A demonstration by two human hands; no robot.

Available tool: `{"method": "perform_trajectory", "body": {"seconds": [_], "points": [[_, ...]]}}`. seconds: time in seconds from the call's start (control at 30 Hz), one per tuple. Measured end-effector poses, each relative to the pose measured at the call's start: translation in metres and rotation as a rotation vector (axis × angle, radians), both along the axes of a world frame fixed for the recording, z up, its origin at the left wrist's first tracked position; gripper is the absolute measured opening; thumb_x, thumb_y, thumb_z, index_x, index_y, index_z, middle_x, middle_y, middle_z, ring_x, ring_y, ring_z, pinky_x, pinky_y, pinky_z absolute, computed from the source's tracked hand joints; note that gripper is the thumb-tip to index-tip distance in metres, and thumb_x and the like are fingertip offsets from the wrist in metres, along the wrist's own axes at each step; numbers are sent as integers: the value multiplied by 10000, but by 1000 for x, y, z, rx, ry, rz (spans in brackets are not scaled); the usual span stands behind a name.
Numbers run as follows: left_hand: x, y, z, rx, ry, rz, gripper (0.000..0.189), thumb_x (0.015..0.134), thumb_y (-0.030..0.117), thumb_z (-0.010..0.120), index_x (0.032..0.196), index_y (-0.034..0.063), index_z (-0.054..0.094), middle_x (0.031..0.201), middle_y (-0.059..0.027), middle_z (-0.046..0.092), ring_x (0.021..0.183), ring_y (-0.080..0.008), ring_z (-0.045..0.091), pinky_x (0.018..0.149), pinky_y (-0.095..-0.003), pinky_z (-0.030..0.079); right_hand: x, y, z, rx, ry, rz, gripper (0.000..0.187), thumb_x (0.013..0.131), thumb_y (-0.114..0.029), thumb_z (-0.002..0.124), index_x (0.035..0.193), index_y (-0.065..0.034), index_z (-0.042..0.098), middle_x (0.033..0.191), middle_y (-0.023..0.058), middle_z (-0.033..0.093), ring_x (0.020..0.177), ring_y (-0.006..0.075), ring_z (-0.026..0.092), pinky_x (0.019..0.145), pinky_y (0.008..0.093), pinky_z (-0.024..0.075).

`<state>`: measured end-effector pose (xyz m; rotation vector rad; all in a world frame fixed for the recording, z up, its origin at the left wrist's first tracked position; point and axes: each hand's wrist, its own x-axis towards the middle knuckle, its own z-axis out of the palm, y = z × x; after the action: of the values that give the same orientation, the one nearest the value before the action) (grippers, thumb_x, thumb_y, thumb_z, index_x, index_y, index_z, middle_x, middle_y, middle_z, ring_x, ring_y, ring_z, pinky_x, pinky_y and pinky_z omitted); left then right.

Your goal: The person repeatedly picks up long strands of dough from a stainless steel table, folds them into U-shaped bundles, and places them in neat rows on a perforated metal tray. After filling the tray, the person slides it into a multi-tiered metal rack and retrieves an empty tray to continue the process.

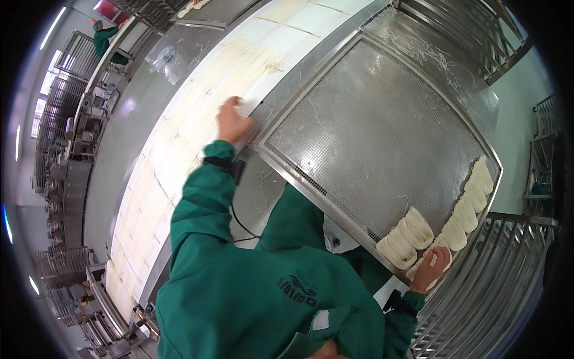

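Note:
My left hand (233, 120) is over the near edge of a white conveyor belt (215, 105), slightly blurred, fingers curved and apart, nothing visible in it. Flat sheets of pale noodle strands (244, 56) with cut lines lie on the belt. My right hand (431, 270) rests with bent fingers on a noodle bundle (441, 244) at the near right corner of a framed mesh tray (358, 121); whether the fingers grip it is hidden. Two folded noodle bundles (406, 238) lie just left of that hand. A row of overlapping bundles (466, 206) runs up the tray's right side.
Loose noodle scraps (417, 49) lie on the metal table past the tray. Metal racks stand at the upper right (466, 31) and lower right (475, 287). Rollers (105, 305) are at the lower left. A person in green (105, 40) works far off at the upper left.

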<state>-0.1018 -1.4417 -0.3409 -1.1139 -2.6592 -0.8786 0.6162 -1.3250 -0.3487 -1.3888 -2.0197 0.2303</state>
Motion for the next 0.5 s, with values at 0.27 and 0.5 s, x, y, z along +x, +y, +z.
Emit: {"method": "perform_trajectory", "body": {"seconds": [0.27, 0.5], "points": [[-106, 45, 4, -370, -130, 285, 941, 651, 497, 784, 1428, 35, 524, 1345, -190, 596, 1298, -365, 509, 1076, -552, 379, -38, 4, 10, -50, 16, 39, 137, 889, 45, 632, 1016, -3, 622, 1151, 169, 595, 1128, 370, 560, 1023, 450, 441], [-114, 120, -4, -439, 189, 35, 428, 866, 384, 635, 1017, -1, 742, 1116, -209, 701, 1100, -389, 617, 913, -484, 512, -65, -5, 31, -56, -19, 74, 150, 871, 55, 634, 1008, -5, 626, 1134, 173, 598, 1120, 376, 559, 1027, 441, 434]]}}
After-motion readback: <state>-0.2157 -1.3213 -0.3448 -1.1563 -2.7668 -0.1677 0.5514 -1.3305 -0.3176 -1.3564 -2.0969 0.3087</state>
